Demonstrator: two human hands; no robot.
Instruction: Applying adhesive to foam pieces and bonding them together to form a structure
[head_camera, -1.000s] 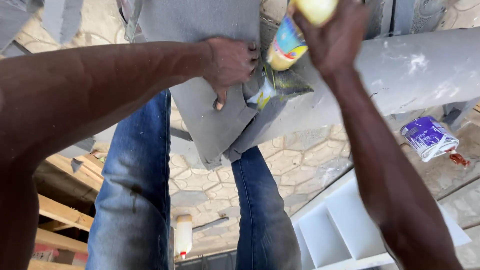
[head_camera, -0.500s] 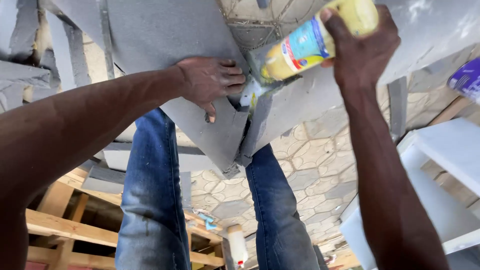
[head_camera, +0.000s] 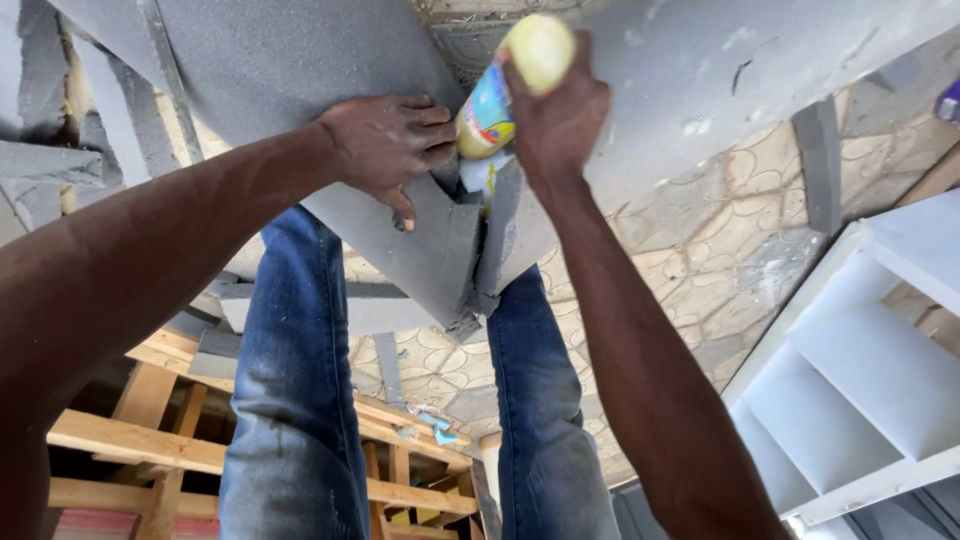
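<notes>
Gluing of a mitred corner, as it seems. Right hand (head_camera: 555, 120) closed around a yellow squeeze bottle (head_camera: 500, 95) with coloured label, tipped nozzle-down into the seam between two grey-painted boards (head_camera: 300, 60). Left hand (head_camera: 385, 150) pressed flat on the left board, fingers spread, thumb near the seam, holding nothing. Both boards resting across the knees in blue jeans (head_camera: 290, 400), meeting in a point just above them. To do it well, probably: keep the nozzle right in the gap, squeeze gently, spread an even line along the joint, hold the left board steady against slipping. White shelf unit (head_camera: 860, 380) at right on the patterned paving (head_camera: 700, 270); bare wooden frame (head_camera: 130, 450) at lower left.
</notes>
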